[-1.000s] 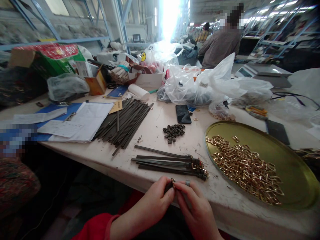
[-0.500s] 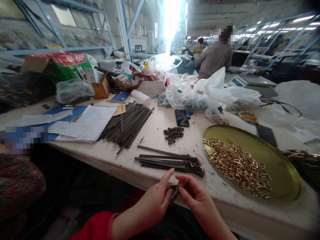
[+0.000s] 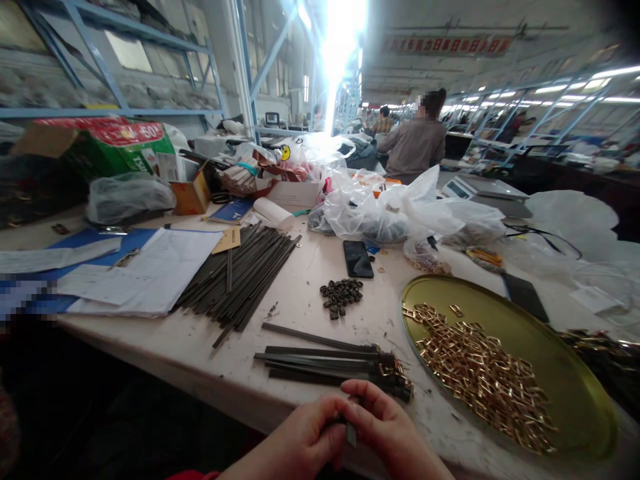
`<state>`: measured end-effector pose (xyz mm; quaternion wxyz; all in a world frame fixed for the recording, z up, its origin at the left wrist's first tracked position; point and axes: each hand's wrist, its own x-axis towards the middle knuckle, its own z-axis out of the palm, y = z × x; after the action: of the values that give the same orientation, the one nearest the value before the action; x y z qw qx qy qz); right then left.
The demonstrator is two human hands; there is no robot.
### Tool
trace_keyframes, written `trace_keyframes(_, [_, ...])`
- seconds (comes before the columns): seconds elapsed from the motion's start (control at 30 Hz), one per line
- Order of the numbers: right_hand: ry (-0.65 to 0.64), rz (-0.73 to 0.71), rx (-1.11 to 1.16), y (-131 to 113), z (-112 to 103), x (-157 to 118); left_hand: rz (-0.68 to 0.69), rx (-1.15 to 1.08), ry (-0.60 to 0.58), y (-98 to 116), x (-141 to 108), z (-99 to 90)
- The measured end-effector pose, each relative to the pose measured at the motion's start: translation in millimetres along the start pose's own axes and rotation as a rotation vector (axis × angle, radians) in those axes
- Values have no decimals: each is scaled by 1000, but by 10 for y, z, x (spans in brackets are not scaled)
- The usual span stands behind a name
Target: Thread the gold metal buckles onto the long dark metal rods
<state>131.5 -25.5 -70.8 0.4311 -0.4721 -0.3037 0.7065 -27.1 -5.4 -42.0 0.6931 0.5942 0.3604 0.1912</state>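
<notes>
At the table's front edge, my left hand (image 3: 316,432) and my right hand (image 3: 384,424) meet, both closed in a pinch on one dark narrow strap (image 3: 351,436). A short flat end of it sticks out below the fingers; the rest is hidden. Just beyond lie several dark straps (image 3: 320,365) with gold buckles at their right ends. Behind these is a small pile of dark strap loops (image 3: 341,295). Many loose gold buckles (image 3: 483,373) lie in a round, gold-coloured tray (image 3: 575,387) to the right.
A stack of long dark strips (image 3: 245,280) lies left of centre, beside papers (image 3: 150,267) on a blue folder. A phone (image 3: 357,259) rests behind the loops. Plastic bags (image 3: 390,213) and a green box (image 3: 120,150) stand at the back. A person (image 3: 415,143) is farther off.
My hands have drawn closer together and sit lower in view. The gold buckle seen between my fingers earlier is now hidden, and a flat strap end shows. The camera view has tilted up.
</notes>
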Motion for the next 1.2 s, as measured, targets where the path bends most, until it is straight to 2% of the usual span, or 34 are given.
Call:
trace_keyframes(0.07, [-47,31,-68,-158,6,81,-72,-173,33,-15,74,-44])
trace_keyframes(0.13, [-38,-30,-250,-368,-29,229,-137,-295,55,-6,142,-94])
trace_keyframes(0.17, [10,-105,-399,-479,-60,337,-157,-324,71,1,176,-121])
trace_keyframes(0.27, [261,-385,-928,-738,-164,773,-164,-327,157,-5,284,-195])
trace_keyframes(0.3, [307,-416,-1006,-783,-187,930,-159,-323,184,-20,319,-212])
trace_keyframes(0.4, [349,-426,-1074,-805,-201,1301,-154,-323,217,-85,397,-237])
trace_keyframes(0.47, [340,-426,-1073,-785,-186,1401,-157,-324,229,-113,411,-245])
trace_keyframes(0.57, [302,-418,-1021,-786,-157,1297,-127,-284,250,-103,384,-272])
trace_keyframes(0.67, [198,-358,-927,-799,-97,960,-75,-207,285,-36,350,-309])
trace_keyframes(0.77, [64,-256,-671,-761,9,563,-55,-132,312,62,325,-298])
trace_keyframes(0.83, [25,-208,-485,-707,79,356,-41,-80,310,125,297,-249])
trace_keyframes(0.9, [23,-201,-405,-644,128,227,-22,-22,310,172,250,-179])
trace_keyframes(1.03, [18,-218,-409,-524,164,119,14,100,315,218,121,-55])
trace_keyframes(1.2, [140,-363,-493,-366,173,-5,-13,125,363,252,14,61])
